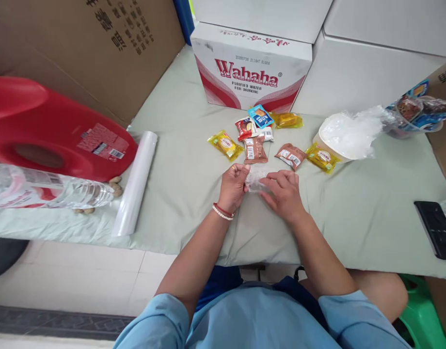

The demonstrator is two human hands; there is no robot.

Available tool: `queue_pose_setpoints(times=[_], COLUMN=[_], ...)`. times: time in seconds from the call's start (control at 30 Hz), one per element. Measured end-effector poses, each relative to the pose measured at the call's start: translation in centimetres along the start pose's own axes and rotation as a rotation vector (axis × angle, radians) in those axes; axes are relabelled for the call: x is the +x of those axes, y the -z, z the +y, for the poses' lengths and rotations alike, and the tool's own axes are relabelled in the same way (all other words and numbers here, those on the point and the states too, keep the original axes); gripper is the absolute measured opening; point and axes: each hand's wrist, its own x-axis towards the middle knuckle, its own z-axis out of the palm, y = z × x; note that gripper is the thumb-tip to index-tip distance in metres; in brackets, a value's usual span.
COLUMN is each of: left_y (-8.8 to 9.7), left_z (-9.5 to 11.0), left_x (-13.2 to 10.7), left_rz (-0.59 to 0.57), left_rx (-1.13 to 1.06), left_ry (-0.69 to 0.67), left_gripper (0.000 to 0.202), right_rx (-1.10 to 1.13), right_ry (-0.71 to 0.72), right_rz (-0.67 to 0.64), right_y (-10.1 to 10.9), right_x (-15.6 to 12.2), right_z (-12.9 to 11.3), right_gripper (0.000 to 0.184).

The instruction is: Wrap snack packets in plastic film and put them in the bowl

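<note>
Between my hands is a small clear plastic bag [256, 180], low over the cloth-covered table. My left hand [233, 186] pinches its left edge with thumb and finger; a red band and a white beaded bracelet circle that wrist. Curled fingers of my right hand [283, 194] are on the bag's right side, and its thumb sits lower, so the exact grip is partly hidden. Just beyond lie brown snack packets [255, 150], yellow snack packets [226, 144], a red-and-white packet [246, 128] and a blue packet [260, 116].
A Wahaba-style white-and-red water carton [250, 72] stands behind the packets. To the right are a white tub [335, 133] with crumpled plastic and a black phone [436, 229]. A plastic film roll [135, 184], red jug [59, 126] and water bottle [52, 186] lie left.
</note>
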Motion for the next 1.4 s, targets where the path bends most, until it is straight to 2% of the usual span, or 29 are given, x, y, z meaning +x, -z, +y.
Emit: queue_pose_setpoints(times=[0.07,0.17,0.37,0.53,0.6,0.7,0.83,0.93,1.07,1.17,1.23,1.33,1.37,1.4], left_y=[0.0,-0.1,-0.1,-0.5,-0.5,-0.5,-0.4,-0.5,-0.3,0.0,0.2,0.5,0.5,0.6], left_z=[0.1,0.3,0.2,-0.8,-1.1,-1.2,-0.9,0.0,1.1,1.1,0.7,0.2,0.0,-0.1], left_x=[0.1,0.1,-0.4,-0.9,-0.9,-0.8,-0.8,-0.9,-0.9,-0.7,-0.5,-0.7,-0.9,-1.2], left_rz=[-0.001,-0.009,-0.046,-0.153,-0.192,-0.188,-0.142,-0.116,-0.121,-0.114,-0.027,0.142,0.143,0.094], left_rx=[-0.022,-0.054,-0.070,0.064,0.122,0.147,0.086,-0.038,-0.204,-0.203,-0.115,0.125,0.187,0.229], left_ry=[-0.001,-0.003,-0.026,-0.167,-0.171,-0.165,-0.093,-0.031,0.106,0.166,0.060,-0.266,-0.339,-0.355], left_gripper=[0.056,0.062,0.058,0.058,0.051,0.038,0.031,0.023,0.026,0.032,0.037,0.041,0.037,0.033], right_rx=[0.076,0.358,0.802,0.985,1.031,1.097,1.232,1.324,1.349,1.307,1.250,1.065,0.977,0.887], right_ry=[-0.058,-0.188,-0.603,-0.725,-0.744,-0.760,-0.826,-0.892,-0.923,-0.912,-0.887,-0.766,-0.692,-0.611], right_rz=[-0.004,-0.015,0.075,0.114,0.084,0.051,0.107,0.163,0.190,0.170,0.186,0.308,0.353,0.379], right_y=[-0.4,-0.2,0.3,0.0,-0.2,-0.2,0.4,1.0,1.5,1.5,1.4,1.2,1.1,1.0], right_x=[0.0,0.0,0.1,0.3,0.4,0.6,1.0,1.0,0.8,0.8,0.8,0.9,0.9,0.8], right_z=[0.2,0.9,1.2,0.7,0.5,0.1,0.2,0.9,1.7,1.9,2.0,2.1,2.0,1.9], right_gripper=[0.011,0.015,0.027,0.032,0.036,0.041,0.043,0.042,0.040,0.038,0.038,0.035,0.034,0.033])
